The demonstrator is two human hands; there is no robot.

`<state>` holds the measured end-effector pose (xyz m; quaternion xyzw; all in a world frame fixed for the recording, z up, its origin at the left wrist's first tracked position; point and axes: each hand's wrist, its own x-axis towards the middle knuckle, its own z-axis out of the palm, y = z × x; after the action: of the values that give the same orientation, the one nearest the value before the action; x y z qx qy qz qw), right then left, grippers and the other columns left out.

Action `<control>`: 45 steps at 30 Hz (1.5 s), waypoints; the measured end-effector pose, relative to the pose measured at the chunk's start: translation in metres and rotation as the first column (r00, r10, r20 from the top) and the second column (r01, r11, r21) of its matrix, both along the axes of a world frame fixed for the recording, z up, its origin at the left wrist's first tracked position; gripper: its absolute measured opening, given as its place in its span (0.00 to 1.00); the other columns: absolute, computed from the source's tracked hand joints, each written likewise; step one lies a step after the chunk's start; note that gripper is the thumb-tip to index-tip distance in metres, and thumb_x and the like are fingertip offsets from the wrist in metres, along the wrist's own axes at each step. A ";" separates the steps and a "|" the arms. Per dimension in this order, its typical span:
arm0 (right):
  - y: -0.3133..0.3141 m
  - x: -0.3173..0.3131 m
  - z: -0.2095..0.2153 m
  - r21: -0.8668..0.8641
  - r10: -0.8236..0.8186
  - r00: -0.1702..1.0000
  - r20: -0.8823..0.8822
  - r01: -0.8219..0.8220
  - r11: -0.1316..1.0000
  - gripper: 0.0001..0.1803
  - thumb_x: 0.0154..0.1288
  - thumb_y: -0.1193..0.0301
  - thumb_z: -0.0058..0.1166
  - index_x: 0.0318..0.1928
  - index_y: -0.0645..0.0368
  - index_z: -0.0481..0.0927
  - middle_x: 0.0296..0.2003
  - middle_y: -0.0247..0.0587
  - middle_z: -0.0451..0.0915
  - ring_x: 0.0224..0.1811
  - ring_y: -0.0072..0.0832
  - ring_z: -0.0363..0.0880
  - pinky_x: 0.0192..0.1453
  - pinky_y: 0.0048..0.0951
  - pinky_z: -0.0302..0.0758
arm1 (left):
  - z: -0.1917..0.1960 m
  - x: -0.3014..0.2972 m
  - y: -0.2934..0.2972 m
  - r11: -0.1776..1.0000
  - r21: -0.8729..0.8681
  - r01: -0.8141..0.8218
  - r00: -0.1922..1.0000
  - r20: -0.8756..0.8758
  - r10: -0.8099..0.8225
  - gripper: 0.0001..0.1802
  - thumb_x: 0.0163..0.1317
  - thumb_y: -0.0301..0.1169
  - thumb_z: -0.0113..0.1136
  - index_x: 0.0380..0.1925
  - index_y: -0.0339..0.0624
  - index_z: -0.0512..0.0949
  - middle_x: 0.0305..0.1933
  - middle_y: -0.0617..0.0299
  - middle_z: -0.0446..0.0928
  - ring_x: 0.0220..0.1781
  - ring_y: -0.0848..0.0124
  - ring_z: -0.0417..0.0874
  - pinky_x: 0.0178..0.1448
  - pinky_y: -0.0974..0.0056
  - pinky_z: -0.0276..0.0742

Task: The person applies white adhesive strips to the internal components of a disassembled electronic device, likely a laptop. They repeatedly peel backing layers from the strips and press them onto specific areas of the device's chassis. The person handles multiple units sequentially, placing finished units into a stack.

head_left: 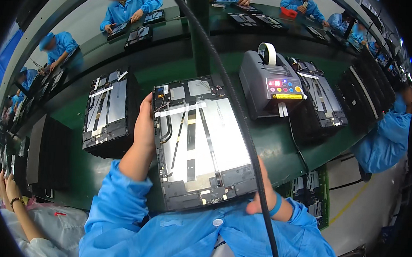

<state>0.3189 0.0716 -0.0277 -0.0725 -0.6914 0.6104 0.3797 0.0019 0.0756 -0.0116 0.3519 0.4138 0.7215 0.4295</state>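
Note:
I hold an opened tablet (200,142) with its back cover off, its silver battery panels and black frame facing up, tilted over the green workbench (270,146). My left hand (143,130) grips its left edge, fingers wrapped along the side. My right hand (263,192) supports the lower right corner from beneath, mostly hidden by the tablet and a black cable. Both sleeves are blue.
A stack of similar opened tablets (106,111) lies to the left, another stack (319,99) to the right behind a grey tape dispenser (271,85). A black cable (235,111) crosses the view. Another person's hands (5,188) are at lower left; a blue-sleeved co-worker (387,138) is right.

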 end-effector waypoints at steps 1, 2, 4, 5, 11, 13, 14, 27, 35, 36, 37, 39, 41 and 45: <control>-0.013 -0.001 -0.006 -0.088 -0.068 0.998 0.014 0.069 0.994 0.73 0.40 0.38 0.67 0.71 0.68 0.35 0.71 0.55 0.45 0.74 0.42 0.46 0.73 0.41 0.47 | -0.004 -0.004 0.010 0.999 0.026 0.043 0.995 0.087 -0.045 0.28 0.73 0.46 0.32 0.64 0.37 0.60 0.60 0.53 0.70 0.60 0.64 0.72 0.66 0.60 0.66; -0.024 -0.006 -0.007 -0.178 -0.136 0.990 0.033 0.140 0.974 0.73 0.39 0.39 0.68 0.71 0.68 0.35 0.70 0.55 0.48 0.73 0.42 0.49 0.73 0.40 0.49 | -0.011 -0.008 0.014 0.996 0.040 0.081 0.988 0.130 -0.085 0.29 0.73 0.48 0.32 0.64 0.39 0.61 0.58 0.54 0.71 0.58 0.64 0.74 0.63 0.60 0.69; -0.024 -0.007 -0.004 -0.280 -0.058 0.984 0.169 0.104 0.954 0.72 0.38 0.40 0.70 0.70 0.69 0.39 0.68 0.53 0.55 0.71 0.41 0.55 0.71 0.39 0.53 | -0.022 -0.016 0.025 0.986 0.078 0.148 0.963 0.218 -0.161 0.30 0.73 0.51 0.32 0.62 0.41 0.64 0.55 0.54 0.74 0.54 0.65 0.77 0.59 0.60 0.74; -0.023 -0.008 -0.001 -0.288 -0.036 0.978 0.204 0.095 0.953 0.71 0.37 0.40 0.70 0.70 0.70 0.42 0.67 0.53 0.58 0.69 0.40 0.57 0.71 0.38 0.54 | -0.018 -0.013 0.023 0.985 0.095 0.146 0.968 0.192 -0.162 0.30 0.73 0.51 0.31 0.62 0.41 0.64 0.55 0.55 0.74 0.54 0.65 0.77 0.59 0.61 0.74; -0.020 -0.007 -0.006 -0.003 -0.127 0.964 0.233 0.131 0.991 0.65 0.36 0.39 0.70 0.66 0.72 0.55 0.60 0.54 0.67 0.65 0.41 0.65 0.67 0.36 0.60 | -0.027 -0.019 0.014 0.995 0.026 0.095 0.974 0.204 -0.098 0.37 0.67 0.60 0.32 0.54 0.39 0.72 0.49 0.45 0.78 0.47 0.52 0.83 0.46 0.51 0.84; -0.020 -0.005 -0.006 0.059 -0.134 0.951 0.278 0.123 0.991 0.64 0.38 0.38 0.68 0.65 0.72 0.56 0.59 0.55 0.69 0.63 0.43 0.68 0.65 0.37 0.63 | -0.026 -0.016 0.010 0.994 0.011 0.106 0.967 0.231 -0.105 0.34 0.68 0.58 0.33 0.54 0.40 0.72 0.48 0.49 0.78 0.46 0.56 0.82 0.47 0.54 0.83; -0.020 -0.001 -0.005 0.123 -0.155 0.948 0.277 0.125 0.984 0.61 0.41 0.37 0.65 0.64 0.72 0.58 0.58 0.56 0.70 0.61 0.45 0.70 0.64 0.37 0.65 | -0.019 -0.015 0.004 0.995 -0.001 0.101 0.968 0.230 -0.098 0.33 0.69 0.56 0.33 0.54 0.40 0.72 0.47 0.50 0.78 0.45 0.58 0.82 0.48 0.56 0.82; 0.083 0.037 0.027 -0.415 -0.603 0.727 0.329 0.685 0.599 0.16 0.67 0.60 0.50 0.47 0.59 0.73 0.38 0.37 0.79 0.35 0.22 0.78 0.37 0.21 0.70 | -0.025 -0.026 0.009 0.984 0.137 -0.111 0.971 -0.198 0.137 0.32 0.69 0.52 0.41 0.62 0.37 0.62 0.56 0.56 0.70 0.57 0.69 0.72 0.63 0.63 0.66; 0.124 0.026 0.033 -0.365 -0.488 0.811 0.323 0.582 0.727 0.13 0.65 0.63 0.53 0.34 0.61 0.79 0.26 0.38 0.81 0.26 0.22 0.78 0.30 0.19 0.70 | 0.005 -0.003 -0.010 0.847 0.518 -0.122 0.860 -0.370 0.351 0.19 0.68 0.32 0.40 0.55 0.33 0.65 0.62 0.45 0.64 0.66 0.60 0.63 0.70 0.58 0.53; 0.113 0.023 0.039 -0.281 -0.511 0.795 0.327 0.598 0.751 0.12 0.65 0.64 0.54 0.33 0.62 0.80 0.26 0.38 0.81 0.26 0.22 0.78 0.30 0.20 0.71 | 0.011 -0.003 -0.014 0.822 0.559 -0.111 0.822 -0.414 0.392 0.18 0.67 0.30 0.39 0.54 0.33 0.65 0.62 0.45 0.64 0.67 0.59 0.62 0.71 0.57 0.52; 0.101 0.018 0.047 -0.195 -0.535 0.778 0.328 0.610 0.768 0.12 0.65 0.65 0.54 0.32 0.63 0.80 0.26 0.39 0.81 0.26 0.22 0.78 0.31 0.20 0.71 | 0.023 -0.001 -0.022 0.778 0.616 -0.122 0.673 -0.525 0.521 0.16 0.61 0.23 0.41 0.48 0.32 0.70 0.58 0.43 0.67 0.62 0.57 0.67 0.68 0.55 0.58; 0.068 0.009 0.073 -0.028 -0.467 0.838 0.281 0.494 0.869 0.10 0.63 0.69 0.55 0.34 0.65 0.82 0.26 0.38 0.82 0.26 0.24 0.79 0.32 0.23 0.73 | 0.057 0.011 -0.041 0.810 0.584 0.050 0.522 -0.706 0.477 0.13 0.57 0.23 0.45 0.41 0.32 0.73 0.49 0.46 0.71 0.54 0.57 0.70 0.61 0.55 0.63; 0.049 -0.002 0.095 0.270 -0.374 0.896 0.238 0.309 0.912 0.07 0.62 0.70 0.55 0.33 0.62 0.81 0.25 0.39 0.81 0.25 0.29 0.79 0.31 0.27 0.73 | 0.089 0.034 -0.051 0.814 0.548 0.193 0.397 -0.802 0.446 0.09 0.53 0.28 0.54 0.32 0.33 0.77 0.32 0.53 0.73 0.39 0.59 0.72 0.46 0.57 0.68; 0.030 -0.041 0.136 0.793 -0.274 0.937 0.217 -0.005 0.609 0.07 0.59 0.68 0.56 0.28 0.56 0.78 0.22 0.41 0.77 0.24 0.40 0.77 0.27 0.36 0.71 | 0.109 0.066 -0.072 0.889 0.361 0.283 0.359 -0.899 0.251 0.22 0.42 0.36 0.72 0.37 0.36 0.79 0.28 0.58 0.77 0.31 0.60 0.77 0.40 0.58 0.70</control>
<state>0.2783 0.1015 0.1081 -0.0491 -0.9313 0.1970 0.3023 0.0683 0.0041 0.0969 0.7917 0.3963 0.4641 0.0293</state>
